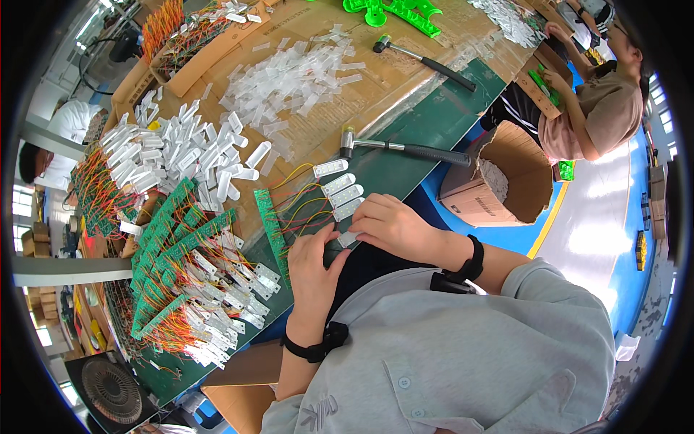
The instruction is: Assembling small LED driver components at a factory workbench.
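Note:
At the table's near edge, my left hand (pixel 312 262) and my right hand (pixel 394 230) meet around a small white LED piece (pixel 348 239). Fingers of both hands are closed on its ends, partly covering it. Beyond my right hand lies a short row of white oblong LED modules (pixel 341 189). Red and yellow wires (pixel 298 210) link them to a long green circuit board strip (pixel 270 230), which lies just left of my left hand.
Left are stacked green boards (pixel 173 242) with wired white pieces, and a heap of white plastic housings (pixel 195 148). Clear strips (pixel 293 79) lie farther back. Two hammers (pixel 405 148) (pixel 426 61) rest rightward. A cardboard bin (pixel 506 177) stands beside the table; a co-worker (pixel 593 108) sits beyond.

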`<state>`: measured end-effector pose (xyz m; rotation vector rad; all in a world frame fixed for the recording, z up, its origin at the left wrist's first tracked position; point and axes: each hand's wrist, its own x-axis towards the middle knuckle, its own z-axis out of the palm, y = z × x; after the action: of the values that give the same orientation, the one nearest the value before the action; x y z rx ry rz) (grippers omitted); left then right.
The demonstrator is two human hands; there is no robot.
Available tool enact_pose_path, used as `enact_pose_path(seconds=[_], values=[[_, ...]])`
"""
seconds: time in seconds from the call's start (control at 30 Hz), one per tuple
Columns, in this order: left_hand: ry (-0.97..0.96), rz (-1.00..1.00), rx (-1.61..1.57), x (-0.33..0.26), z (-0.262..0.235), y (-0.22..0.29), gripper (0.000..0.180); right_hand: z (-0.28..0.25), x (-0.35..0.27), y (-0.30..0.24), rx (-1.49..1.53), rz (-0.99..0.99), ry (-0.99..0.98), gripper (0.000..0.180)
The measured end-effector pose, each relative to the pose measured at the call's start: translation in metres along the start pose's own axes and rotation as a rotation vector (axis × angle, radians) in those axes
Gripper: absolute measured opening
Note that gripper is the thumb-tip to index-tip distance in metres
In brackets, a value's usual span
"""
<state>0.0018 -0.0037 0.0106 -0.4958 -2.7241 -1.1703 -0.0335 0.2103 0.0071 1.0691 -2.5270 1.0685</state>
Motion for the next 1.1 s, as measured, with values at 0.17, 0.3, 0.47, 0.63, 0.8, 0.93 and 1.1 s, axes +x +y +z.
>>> enact_pose_path(seconds=[0.17, 0.3, 0.47, 0.63, 0.8, 0.93, 1.1], values=[[0.001, -0.008, -0.014, 0.0, 0.0008, -0.0011, 0.054, 0.0026, -0.0011, 0.0066, 0.012, -0.005, 0.002, 0.022], [-0.006, 0.004, 0.01, 0.0007, -0.001, -0.001, 0.049, -0.0014, -0.0001, 0.0088, 0.044, -0.031, -0.031, 0.022], [-0.025, 0.023, 0.061, 0.0026, -0.0039, 0.0014, 0.041, 0.0013, 0.0002, 0.0075, 0.038, -0.031, -0.036, 0.024], [-0.016, 0.053, 0.075, 0.003, -0.0032, -0.0004, 0.038, 0.0018, 0.001, 0.0067, 0.028, -0.032, -0.026, 0.026], [-0.008, 0.138, 0.088, 0.0017, -0.0018, -0.0043, 0.029, 0.0031, 0.0027, 0.0043, -0.017, -0.035, -0.041, 0.023], [-0.008, 0.126, 0.082, 0.0014, -0.0017, -0.0032, 0.026, 0.0022, 0.0022, 0.0041, -0.027, -0.033, -0.043, 0.022], [0.004, 0.118, 0.066, 0.0024, -0.0018, -0.0019, 0.026, -0.0007, 0.0039, 0.0078, -0.031, -0.075, -0.063, 0.02]])
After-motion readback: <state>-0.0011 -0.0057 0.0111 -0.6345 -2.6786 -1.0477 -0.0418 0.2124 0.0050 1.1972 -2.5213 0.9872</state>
